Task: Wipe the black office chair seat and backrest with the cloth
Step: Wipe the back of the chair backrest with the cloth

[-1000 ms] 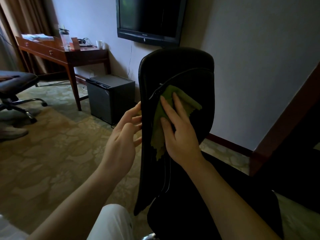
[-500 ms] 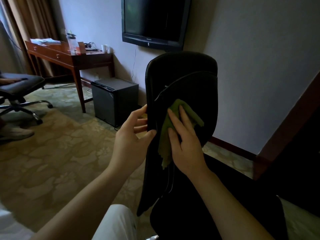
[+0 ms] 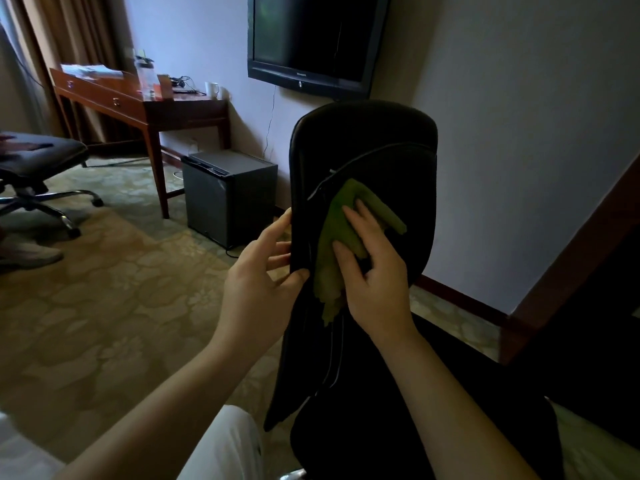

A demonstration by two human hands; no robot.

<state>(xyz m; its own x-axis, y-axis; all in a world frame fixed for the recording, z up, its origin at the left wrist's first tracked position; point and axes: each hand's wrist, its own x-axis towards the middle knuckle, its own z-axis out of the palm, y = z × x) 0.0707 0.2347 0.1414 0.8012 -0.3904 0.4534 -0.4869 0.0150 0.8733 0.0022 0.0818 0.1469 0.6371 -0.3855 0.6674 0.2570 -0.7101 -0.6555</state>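
Step in hand: wiping the backrest (image 3: pixel 363 140). My left hand (image 3: pixel 258 271) grips the backrest's left edge, thumb on the front face and fingers wrapped behind, bracing it. My right hand (image 3: pixel 374 282) lies flat, fingers extended, pressing the green cloth (image 3: pixel 337 230) against the middle of the backrest. Next move, by my judgement: sweep the cloth with even pressure over the remaining backrest, then proceed down to the seat (image 3: pixel 415 427) below.

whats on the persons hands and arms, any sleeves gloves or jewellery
The left hand and right hand have no gloves, and no ring, watch or band shows on the fingers or wrists. No sleeve covers the left forearm or the right forearm as far as the frame shows. A white trouser leg is visible below.
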